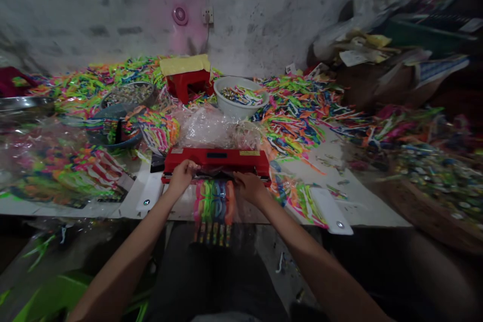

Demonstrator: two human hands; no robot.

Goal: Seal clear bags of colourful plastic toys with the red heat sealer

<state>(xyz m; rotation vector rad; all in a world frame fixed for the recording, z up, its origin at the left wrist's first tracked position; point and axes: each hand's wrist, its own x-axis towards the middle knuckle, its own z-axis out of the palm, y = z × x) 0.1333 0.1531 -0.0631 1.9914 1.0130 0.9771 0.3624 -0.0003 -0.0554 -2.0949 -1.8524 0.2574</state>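
A long red machine (219, 158), which looks like a bag sealer, stands across the table in front of me. Its front slot holds the mouth of a clear plastic bag (214, 201), which hangs towards my lap over the table's edge. Inside the bag lie rows of pink, green, blue and orange strips with small patterned pieces at the lower end. At the slot's left end, my left hand (183, 176) is closed, pinching the bag's edge. My right hand (249, 186) is closed on the bag's right edge; its fingertips are partly hidden by the dim light.
Heaps of coloured strips (298, 105) cover the back of the table. A white bowl (241, 109), a red stool (184, 85) and crumpled clear bags (207, 126) stand behind the machine. White devices (332, 211) flank it. Filled bags (71, 171) lie left; a basket (422, 206) sits right.
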